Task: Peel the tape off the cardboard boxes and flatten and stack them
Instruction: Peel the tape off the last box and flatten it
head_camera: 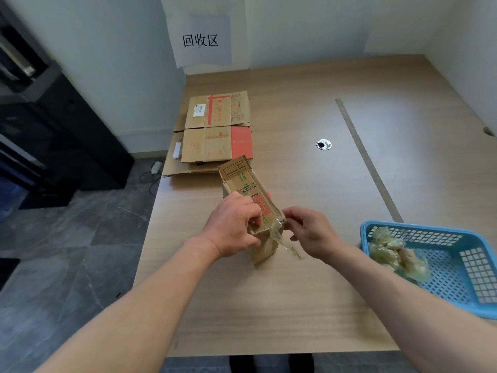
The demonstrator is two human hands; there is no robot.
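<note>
Both hands on a small box, tape coming off the near corner.

The left hand [232, 224] wraps its curled fingers and thumb round the near end of the small cardboard box [251, 196], which stands tilted on the wooden table [269, 305], its far flap open and raised. The right hand [313, 232] sits just beside the box's near right corner, fingers bent in a pinch on a strip of clear tape [291, 250] that trails from that corner down onto the table top. Behind the box, touching distance from its raised flap, lies the stack of flattened boxes [215, 130] at the table's far left edge. Over on the right, a blue basket [451, 281] holds crumpled wads of used tape [390, 249]. A paper sign [200, 40] hangs on the wall behind.
</note>
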